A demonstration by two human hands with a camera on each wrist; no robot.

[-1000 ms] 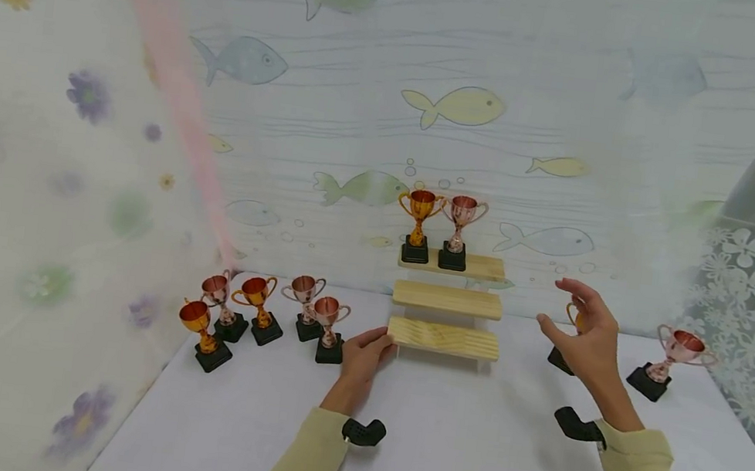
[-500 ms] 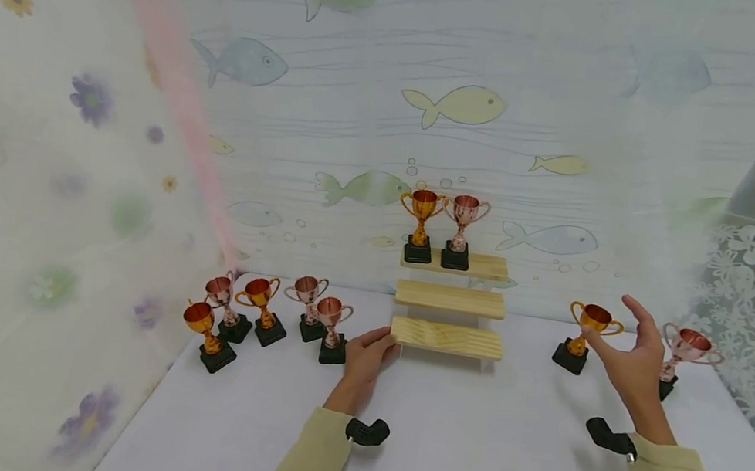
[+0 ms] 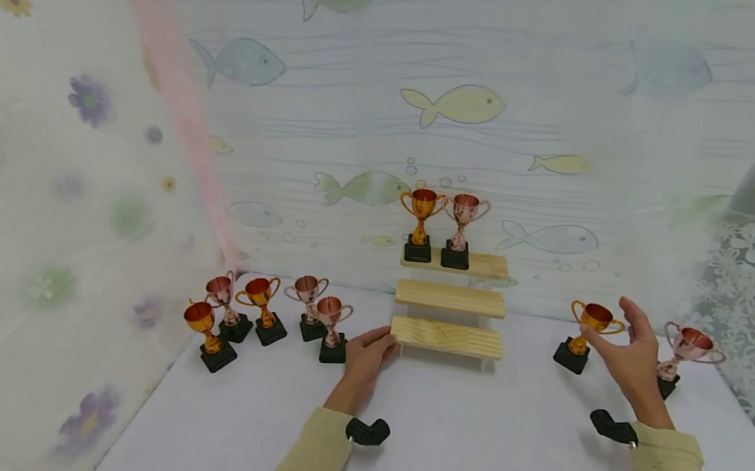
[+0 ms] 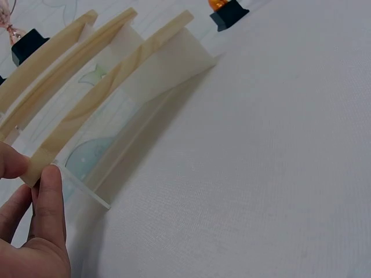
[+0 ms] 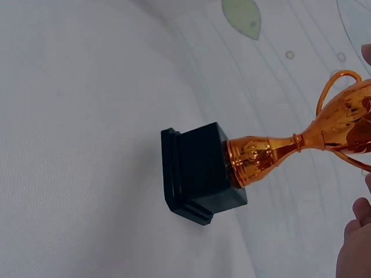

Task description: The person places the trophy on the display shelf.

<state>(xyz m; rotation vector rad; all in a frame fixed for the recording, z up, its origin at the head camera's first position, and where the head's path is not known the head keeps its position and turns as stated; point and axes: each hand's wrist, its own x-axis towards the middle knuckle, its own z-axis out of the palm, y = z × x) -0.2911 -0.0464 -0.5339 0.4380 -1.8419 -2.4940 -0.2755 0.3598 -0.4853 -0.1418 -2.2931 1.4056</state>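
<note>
Left hand pinching shelf, right hand spread

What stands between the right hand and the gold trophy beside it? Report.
Nothing visible: the right hand is right at the gold trophy, and the pink trophy stands on the hand's other side.

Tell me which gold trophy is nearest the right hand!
The gold trophy right of the wooden stand; another gold one is on its top step, two more to its left.
</note>
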